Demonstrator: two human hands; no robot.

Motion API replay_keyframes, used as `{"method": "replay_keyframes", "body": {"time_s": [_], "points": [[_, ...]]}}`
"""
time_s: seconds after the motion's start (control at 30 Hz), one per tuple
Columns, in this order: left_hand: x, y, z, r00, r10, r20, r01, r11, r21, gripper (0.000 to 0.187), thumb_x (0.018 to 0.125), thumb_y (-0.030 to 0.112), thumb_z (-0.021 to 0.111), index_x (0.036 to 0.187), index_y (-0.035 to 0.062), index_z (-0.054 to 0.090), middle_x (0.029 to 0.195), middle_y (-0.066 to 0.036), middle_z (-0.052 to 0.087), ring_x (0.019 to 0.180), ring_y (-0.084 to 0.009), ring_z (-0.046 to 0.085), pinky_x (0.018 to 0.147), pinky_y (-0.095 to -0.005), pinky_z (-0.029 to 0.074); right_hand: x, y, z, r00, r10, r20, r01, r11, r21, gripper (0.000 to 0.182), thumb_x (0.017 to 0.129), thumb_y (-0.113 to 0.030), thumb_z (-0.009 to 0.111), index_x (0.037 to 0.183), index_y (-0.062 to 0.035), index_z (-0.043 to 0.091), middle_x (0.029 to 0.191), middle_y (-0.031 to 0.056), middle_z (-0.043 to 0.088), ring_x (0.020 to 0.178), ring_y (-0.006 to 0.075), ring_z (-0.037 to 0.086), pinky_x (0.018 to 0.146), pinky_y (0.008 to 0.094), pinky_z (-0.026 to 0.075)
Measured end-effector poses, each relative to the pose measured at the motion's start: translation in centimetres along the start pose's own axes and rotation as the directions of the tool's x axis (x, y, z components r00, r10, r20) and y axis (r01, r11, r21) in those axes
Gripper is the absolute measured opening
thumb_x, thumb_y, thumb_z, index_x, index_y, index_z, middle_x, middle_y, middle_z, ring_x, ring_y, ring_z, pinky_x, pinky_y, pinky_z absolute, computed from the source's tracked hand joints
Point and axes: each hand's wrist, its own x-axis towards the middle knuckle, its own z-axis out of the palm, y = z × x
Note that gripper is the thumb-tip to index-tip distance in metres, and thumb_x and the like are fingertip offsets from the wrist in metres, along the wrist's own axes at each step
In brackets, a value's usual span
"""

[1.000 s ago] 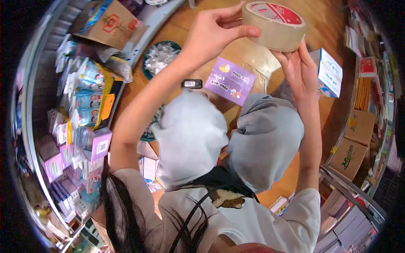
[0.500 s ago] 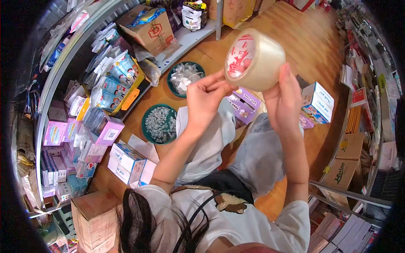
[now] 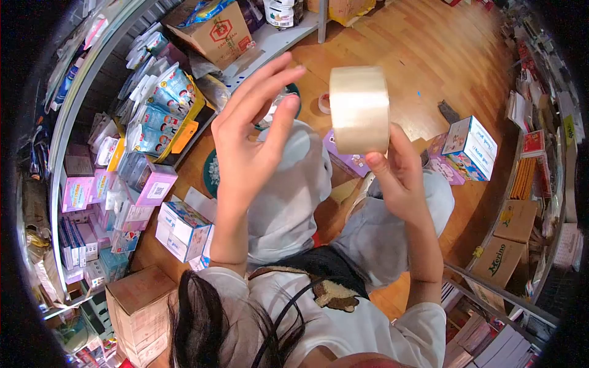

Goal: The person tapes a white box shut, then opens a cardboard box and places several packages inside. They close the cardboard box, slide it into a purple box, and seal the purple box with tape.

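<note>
Clear packing tape [image 3: 359,109], edge-on to us, sits pinched in our right hand [image 3: 399,178], fingers gripping its lower rim from beneath. Our left hand [image 3: 248,144] is raised just left of the tape, fingers spread open and touching nothing (half a second ago its fingertips were picking at the roll). Below the tape lies a purple box [image 3: 346,161] on the wooden floor [image 3: 429,55].

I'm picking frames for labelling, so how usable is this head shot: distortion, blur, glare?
Head view: strong fisheye, with shelves bowed and black corners around the circular image. Lighting is even and warm; mild sheen on the wooden floor. The tape roll in the right hand looks pale and slightly washed out; the open left hand is fairly sharp.
</note>
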Motion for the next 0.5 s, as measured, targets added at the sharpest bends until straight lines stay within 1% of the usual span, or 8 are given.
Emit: {"method": "replay_keyframes", "body": {"time_s": [0.07, 0.13, 0.17, 0.23, 0.27, 0.33, 0.43, 0.5], "points": [[0.4, 0.8, -0.2, 0.994, 0.098, 0.046, -0.102, 0.992, 0.078, 0.028, 0.076, 0.005, 0.063, 0.104, 0.0047, 0.066, 0.112, -0.015, 0.061, 0.099, -0.0238, 0.061, 0.082, -0.0306, 0.047, -0.3, 0.4, 0.0, 0.997, -0.063, -0.037, 0.059, 0.993, -0.105, 0.026, 0.085, -0.010, 0.058, 0.107, 0.0025, 0.055, 0.098, 0.0139, 0.060, 0.095, 0.0250, 0.057, 0.097, 0.0353, 0.035], [0.7, 1.4, -0.6, 0.980, 0.160, 0.114, -0.174, 0.978, 0.118, 0.033, 0.073, 0.005, 0.066, 0.106, 0.0051, 0.065, 0.113, -0.016, 0.060, 0.098, -0.0258, 0.061, 0.082, -0.0310, 0.047, 0.1, 0.1, -0.4, 0.984, -0.173, 0.031, 0.176, 0.963, -0.207, 0.028, 0.082, -0.008, 0.060, 0.107, 0.0012, 0.055, 0.095, 0.0135, 0.060, 0.091, 0.0280, 0.057, 0.098, 0.0404, 0.034], [1.0, 1.7, -0.9, 0.967, 0.202, 0.158, -0.221, 0.968, 0.117, 0.034, 0.073, 0.005, 0.066, 0.106, 0.0027, 0.064, 0.113, -0.017, 0.060, 0.100, -0.0251, 0.060, 0.084, -0.0315, 0.047, 0.3, -0.1, -0.5, 0.972, -0.223, 0.069, 0.233, 0.939, -0.253, 0.029, 0.080, -0.008, 0.062, 0.107, 0.0006, 0.055, 0.093, 0.0132, 0.060, 0.088, 0.0295, 0.057, 0.099, 0.0430, 0.034], [1.4, 2.3, -1.3, 0.929, 0.281, 0.242, -0.313, 0.943, 0.108, 0.035, 0.073, 0.005, 0.065, 0.107, -0.0023, 0.063, 0.114, -0.019, 0.059, 0.104, -0.0238, 0.058, 0.087, -0.0325, 0.045, 0.1, 0.0, -0.7, 0.965, -0.242, 0.098, 0.261, 0.919, -0.296, 0.030, 0.078, -0.006, 0.062, 0.107, -0.0006, 0.056, 0.091, 0.0122, 0.060, 0.087, 0.0297, 0.057, 0.099, 0.0462, 0.032], [1.5, 2.6, -1.4, 0.924, 0.273, 0.269, -0.313, 0.942, 0.120, 0.035, 0.072, 0.005, 0.065, 0.107, -0.0023, 0.063, 0.114, -0.019, 0.059, 0.104, -0.0251, 0.058, 0.087, -0.0327, 0.045, 0.0, 0.0, -0.8, 0.961, -0.252, 0.115, 0.276, 0.907, -0.317, 0.030, 0.077, -0.006, 0.063, 0.107, -0.0013, 0.056, 0.090, 0.0117, 0.060, 0.087, 0.0298, 0.057, 0.100, 0.0479, 0.032], [1.7, 3.1, -1.5, 0.911, 0.261, 0.318, -0.319, 0.937, 0.145, 0.037, 0.070, 0.005, 0.065, 0.107, -0.0022, 0.063, 0.113, -0.019, 0.060, 0.103, -0.0278, 0.059, 0.088, -0.0333, 0.045, 0.1, -0.4, -0.9, 0.961, -0.239, 0.139, 0.273, 0.897, -0.346, 0.029, 0.077, -0.005, 0.062, 0.106, -0.0017, 0.057, 0.090, 0.0113, 0.061, 0.087, 0.0289, 0.057, 0.100, 0.0473, 0.031], [1.6, 3.2, -1.3, 0.897, 0.236, 0.373, -0.311, 0.938, 0.153, 0.039, 0.069, 0.004, 0.066, 0.107, -0.0021, 0.063, 0.112, -0.020, 0.060, 0.104, -0.0288, 0.059, 0.090, -0.0331, 0.044, 0.0, -0.6, -0.9, 0.961, -0.230, 0.153, 0.271, 0.889, -0.369, 0.027, 0.076, -0.004, 0.062, 0.103, -0.0018, 0.058, 0.090, 0.0108, 0.061, 0.087, 0.0281, 0.058, 0.101, 0.0468, 0.031], [1.4, 3.2, -1.0, 0.892, 0.249, 0.377, -0.334, 0.926, 0.178, 0.039, 0.069, 0.003, 0.066, 0.107, -0.0019, 0.063, 0.111, -0.019, 0.061, 0.103, -0.0283, 0.060, 0.089, -0.0326, 0.045, -0.2, -0.5, -0.8, 0.961, -0.233, 0.152, 0.275, 0.878, -0.392, 0.027, 0.075, -0.003, 0.062, 0.102, -0.0019, 0.059, 0.089, 0.0103, 0.061, 0.087, 0.0275, 0.058, 0.101, 0.0464, 0.031]]}}
